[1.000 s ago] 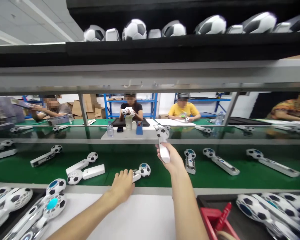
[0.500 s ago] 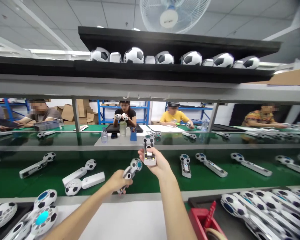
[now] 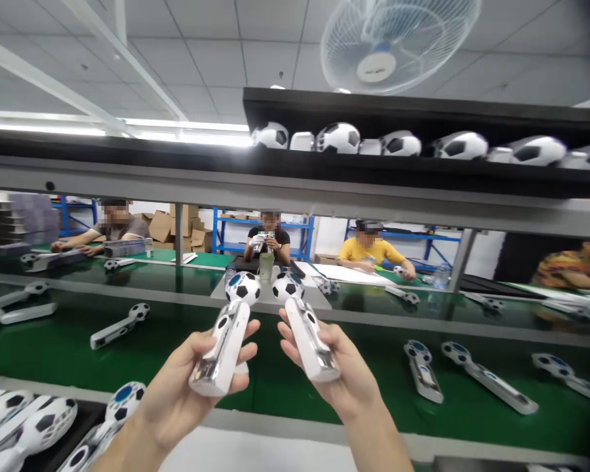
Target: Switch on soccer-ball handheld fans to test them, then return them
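Observation:
My left hand (image 3: 187,373) is closed around the white and silver handle of a handheld fan (image 3: 229,344) whose round head has a black-and-white soccer-ball pattern. A matching handheld fan (image 3: 307,337) is gripped in my right hand (image 3: 344,367), thumb along the handle's side. Both are raised above the green belt with heads up, tilted slightly toward each other and apart. The left fan's head has a blue disc partly in sight. Fingers cover parts of both handles.
More such fans lie on the green belt (image 3: 354,393), one (image 3: 423,370) to the right. A black tray of fans (image 3: 44,426) stands lower left. Overhead, a shelf (image 3: 398,183) carries several soccer-ball pieces. Co-workers sit opposite, including a person in yellow (image 3: 373,252).
Both hands have brought their fans up side by side, the left one rising and turning upright. My view has shifted left, so the red box at lower right is out of sight.

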The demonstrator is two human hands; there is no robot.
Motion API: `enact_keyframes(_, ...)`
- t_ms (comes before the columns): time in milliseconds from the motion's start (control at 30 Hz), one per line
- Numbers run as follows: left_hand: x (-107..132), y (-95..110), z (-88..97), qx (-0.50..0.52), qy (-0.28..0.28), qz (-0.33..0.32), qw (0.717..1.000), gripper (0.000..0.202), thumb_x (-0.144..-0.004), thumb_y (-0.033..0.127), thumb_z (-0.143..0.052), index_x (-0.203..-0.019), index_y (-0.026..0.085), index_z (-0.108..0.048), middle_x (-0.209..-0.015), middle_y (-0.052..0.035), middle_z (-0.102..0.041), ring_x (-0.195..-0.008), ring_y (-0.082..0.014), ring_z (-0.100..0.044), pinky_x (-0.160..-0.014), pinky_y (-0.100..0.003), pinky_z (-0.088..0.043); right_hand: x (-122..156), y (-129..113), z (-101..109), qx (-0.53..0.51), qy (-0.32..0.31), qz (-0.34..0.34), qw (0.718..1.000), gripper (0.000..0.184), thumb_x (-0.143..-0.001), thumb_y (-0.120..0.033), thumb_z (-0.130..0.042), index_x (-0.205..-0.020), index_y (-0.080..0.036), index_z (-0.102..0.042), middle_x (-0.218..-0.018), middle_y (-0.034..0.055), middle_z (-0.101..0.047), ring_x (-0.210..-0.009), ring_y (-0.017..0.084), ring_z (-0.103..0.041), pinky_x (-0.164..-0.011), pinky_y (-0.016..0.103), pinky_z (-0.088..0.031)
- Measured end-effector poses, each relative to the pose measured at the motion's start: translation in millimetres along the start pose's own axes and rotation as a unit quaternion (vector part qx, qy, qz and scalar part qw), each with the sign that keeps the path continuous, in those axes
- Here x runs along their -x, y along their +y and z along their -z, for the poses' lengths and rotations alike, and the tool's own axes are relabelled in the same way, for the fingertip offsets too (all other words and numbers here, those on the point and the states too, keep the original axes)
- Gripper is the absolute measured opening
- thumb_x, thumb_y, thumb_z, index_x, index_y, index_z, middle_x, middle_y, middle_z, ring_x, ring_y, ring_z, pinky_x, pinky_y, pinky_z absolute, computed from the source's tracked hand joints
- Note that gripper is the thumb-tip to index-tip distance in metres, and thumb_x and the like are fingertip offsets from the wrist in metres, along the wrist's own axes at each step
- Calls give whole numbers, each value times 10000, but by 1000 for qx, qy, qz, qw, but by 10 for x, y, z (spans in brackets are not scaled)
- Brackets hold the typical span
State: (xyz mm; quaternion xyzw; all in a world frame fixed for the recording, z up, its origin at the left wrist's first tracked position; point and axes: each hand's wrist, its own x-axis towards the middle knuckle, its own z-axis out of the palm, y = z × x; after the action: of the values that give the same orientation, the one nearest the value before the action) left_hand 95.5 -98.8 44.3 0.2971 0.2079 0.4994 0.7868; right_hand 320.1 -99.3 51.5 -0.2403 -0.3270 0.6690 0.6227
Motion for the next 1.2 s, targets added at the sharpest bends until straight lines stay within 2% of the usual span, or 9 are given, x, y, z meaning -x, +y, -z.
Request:
enact_keyframes(100,44,41,61,83,-97,37,991,507,-822,206,-540,-1311,70,-531,-1325,-184,-630,-893,-214,-730,-567,-283,-609,58,82,-101,-38,-28,-33,998,424,-588,-195,-746,-1010,-162,-751,-1223,96,-704,-1061,269,-699,-816,314,-620)
enact_keyframes(233,67,46,81,56,-191,-39,979,394,-856,202,-549,-1224,70,-589,-1212,-172,-681,-847,-197,-718,-534,-249,-580,113,175,-149,-14,-35,-1,999,454,-669,-231,-773,-1120,-215,-722,-1307,81,-658,-1035,283,-707,-743,321,-628)
enact_keyframes(367,90,23,50,-100,-162,-111,975,449,-845,221,-621,-1271,177,-486,-884,-74,-707,-658,-186,-680,-591,-298,-542,123,271,-180,146,-28,68,987,730,-708,-296,-796,-1383,-240,-523,-1159,147,-713,-721,271,-732,-615,347,-602)
enact_keyframes(433,104,4,44,-179,-131,-152,963,579,-844,244,-661,-1342,240,-366,-867,-41,-683,-661,-177,-668,-631,-303,-529,119,331,-178,213,-5,107,971,908,-717,-306,-804,-1500,-308,-343,-1129,129,-716,-742,295,-723,-630,394,-600)
enact_keyframes(533,125,-32,47,-237,-117,-199,944,696,-871,277,-668,-1403,299,-220,-953,-36,-660,-760,-165,-649,-711,-306,-528,116,411,-138,261,10,133,956,969,-772,-340,-779,-1547,-394,-200,-1160,108,-695,-820,324,-712,-667,455,-602)
enact_keyframes(700,151,-76,47,-246,-130,-216,936,684,-888,295,-660,-1413,297,-221,-965,-38,-647,-774,-148,-628,-715,-277,-518,136,428,-138,271,-13,147,951,940,-763,-307,-764,-1541,-371,-240,-1031,77,-697,-764,279,-676,-612,376,-570)
enact_keyframes(833,148,-58,29,-206,-142,-180,951,719,-862,266,-675,-1429,291,-234,-945,-45,-649,-726,-164,-645,-654,-295,-538,182,357,-256,223,-42,99,969,890,-741,-247,-713,-1519,-320,-287,-912,56,-688,-665,234,-632,-565,324,-510)
enact_keyframes(967,127,-31,0,-157,-173,-134,963,818,-794,236,-731,-1442,289,-236,-904,-40,-660,-673,-175,-668,-608,-294,-542,215,300,-298,224,-69,85,968,929,-691,-282,-763,-1504,-277,-314,-966,83,-690,-669,233,-634,-567,314,-491)
enact_keyframes(1200,128,-45,-21,-151,-154,-157,964,785,-791,236,-748,-1418,286,-279,-898,-37,-673,-670,-171,-663,-604,-300,-544,252,299,-319,243,-73,101,962,974,-717,-298,-777,-1532,-280,-244,-945,61,-695,-692,217,-634,-591,298,-501)
